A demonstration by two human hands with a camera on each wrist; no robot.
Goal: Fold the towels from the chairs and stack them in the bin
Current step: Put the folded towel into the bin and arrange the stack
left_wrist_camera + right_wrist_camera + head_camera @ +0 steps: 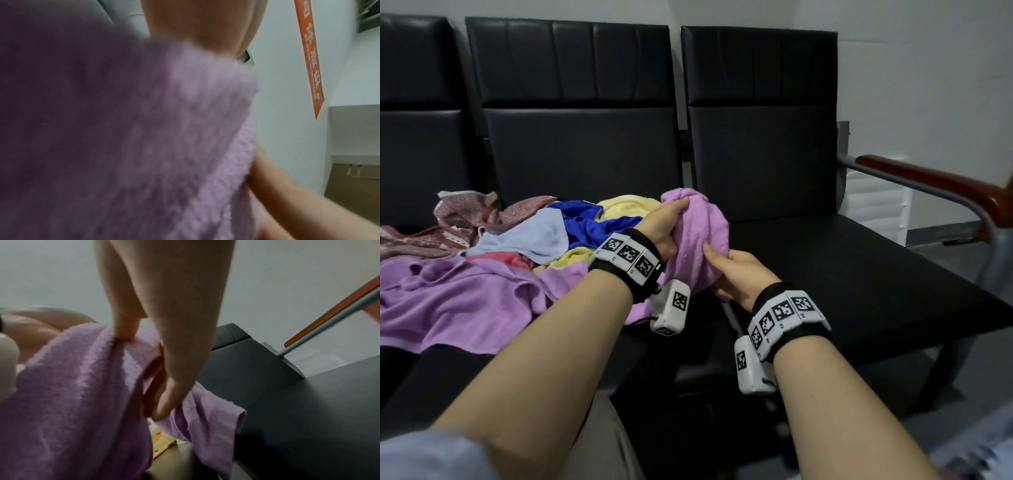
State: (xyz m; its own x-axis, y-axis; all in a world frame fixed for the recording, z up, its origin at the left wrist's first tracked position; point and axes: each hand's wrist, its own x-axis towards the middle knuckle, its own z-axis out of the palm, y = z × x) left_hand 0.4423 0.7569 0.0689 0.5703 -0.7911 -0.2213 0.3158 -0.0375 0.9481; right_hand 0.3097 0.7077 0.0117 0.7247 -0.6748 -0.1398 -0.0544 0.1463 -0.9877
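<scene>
Black chairs (825, 246); bunched purple towel (698, 240), long axis upright, gripped in both hands (698, 250).

dim, soft indoor light | head view sharp, edges bowed | wrist views blurred

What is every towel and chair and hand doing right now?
Purple towel: bunched, lifted, not folded.
Left hand: grips the towel's top.
Right hand: pinches the towel's lower edge.
Towel pile: loose and unfolded on the middle chair.
Right chair: seat bare where it shows.
Bin: not in view.
</scene>
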